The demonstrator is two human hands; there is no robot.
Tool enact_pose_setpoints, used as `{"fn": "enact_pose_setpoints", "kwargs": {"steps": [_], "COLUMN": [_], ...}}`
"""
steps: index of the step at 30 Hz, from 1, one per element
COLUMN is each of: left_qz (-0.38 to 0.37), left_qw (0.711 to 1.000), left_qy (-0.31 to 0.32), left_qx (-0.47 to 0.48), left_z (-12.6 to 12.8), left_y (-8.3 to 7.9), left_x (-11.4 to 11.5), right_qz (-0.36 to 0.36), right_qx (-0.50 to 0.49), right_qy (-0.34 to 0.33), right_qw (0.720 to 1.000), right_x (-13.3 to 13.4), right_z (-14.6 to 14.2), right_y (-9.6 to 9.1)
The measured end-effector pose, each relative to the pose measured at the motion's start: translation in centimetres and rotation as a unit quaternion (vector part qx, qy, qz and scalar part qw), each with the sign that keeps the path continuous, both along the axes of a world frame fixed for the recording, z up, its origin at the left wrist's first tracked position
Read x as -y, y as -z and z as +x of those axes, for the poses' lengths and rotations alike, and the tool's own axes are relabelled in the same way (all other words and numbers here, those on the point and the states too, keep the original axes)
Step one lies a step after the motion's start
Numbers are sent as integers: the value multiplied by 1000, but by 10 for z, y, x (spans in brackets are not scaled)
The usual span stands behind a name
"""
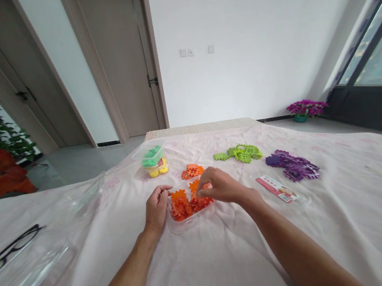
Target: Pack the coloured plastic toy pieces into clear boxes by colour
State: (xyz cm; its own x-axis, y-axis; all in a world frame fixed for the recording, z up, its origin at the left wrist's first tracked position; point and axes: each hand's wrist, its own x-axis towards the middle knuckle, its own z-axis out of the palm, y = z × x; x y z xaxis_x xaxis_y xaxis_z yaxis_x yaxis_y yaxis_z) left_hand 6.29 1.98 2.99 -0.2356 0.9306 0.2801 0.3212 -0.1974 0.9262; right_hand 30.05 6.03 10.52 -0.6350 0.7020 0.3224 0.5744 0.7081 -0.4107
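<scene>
A clear plastic box (pixel 186 222) full of orange interlocking toy pieces (pixel 181 208) stands on the cloth in front of me. My left hand (pixel 157 207) grips its left side, fingers curled at the rim. Over the box's right half, my right hand (pixel 220 186) is closed, with its fingertips against an orange piece (pixel 193 187) that stands on edge. How far the fingers wrap it is partly hidden. Just behind the box lies a small pile of lighter orange pieces (pixel 192 170).
Light green pieces (pixel 245 153) and purple pieces (pixel 294 165) lie in piles at right. Stacked boxes (pixel 153 159) hold green and yellow pieces. A labelled clear lid (pixel 277 189) lies right; glasses (pixel 10 251) rest on clear containers (pixel 32 276) at left.
</scene>
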Motion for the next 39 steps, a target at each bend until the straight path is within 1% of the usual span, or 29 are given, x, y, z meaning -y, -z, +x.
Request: {"fn": "enact_pose_setpoints", "kwargs": {"steps": [2,4,6,8,11,14,17,20,22,25,27,29,32,36,39], "left_qz": [6,8,8,10,15,21,53,79,57,-8,-34,-43,-36,-26,-19], "left_qw": [1000,1000,1000,1000,1000,999,994,986,982,980,980,979,979,982,981], "left_qy": [-2,-7,-13,-15,-14,-29,-42,-7,27,61,71,81,94,91,85], "left_qx": [-3,-5,-6,-5,-6,-34,-91,-148,-178,-190,-184,-183,-176,-166,-171], "left_z": [0,-1,0,0,0,-1,-1,5,9,12,11,9,7,8,10], "left_y": [0,0,0,0,1,0,-7,-16,-18,-14,-11,-9,-10,-12,-12], "left_x": [0,0,0,0,1,1,1,3,4,4,4,3,2,1,2], "right_qz": [-7,-15,-39,-67,-94,-101,-111,-114,-113,-135,-157,-165,-161,-144,-123], "right_qx": [-39,-31,34,102,166,174,144,88,42,-10,-20,-5,48,110,100], "right_qy": [71,156,226,257,252,251,258,248,235,203,183,184,213,245,276], "right_qw": [997,987,973,959,949,947,949,958,965,970,970,969,962,952,948], "right_x": [-9,-19,-27,-30,-29,-28,-31,-37,-41,-46,-47,-48,-48,-50,-53], "right_z": [8,17,26,31,31,27,26,28,30,33,36,39,45,57,67], "right_y": [2,9,19,29,40,45,49,55,60,63,62,59,53,46,41]}}
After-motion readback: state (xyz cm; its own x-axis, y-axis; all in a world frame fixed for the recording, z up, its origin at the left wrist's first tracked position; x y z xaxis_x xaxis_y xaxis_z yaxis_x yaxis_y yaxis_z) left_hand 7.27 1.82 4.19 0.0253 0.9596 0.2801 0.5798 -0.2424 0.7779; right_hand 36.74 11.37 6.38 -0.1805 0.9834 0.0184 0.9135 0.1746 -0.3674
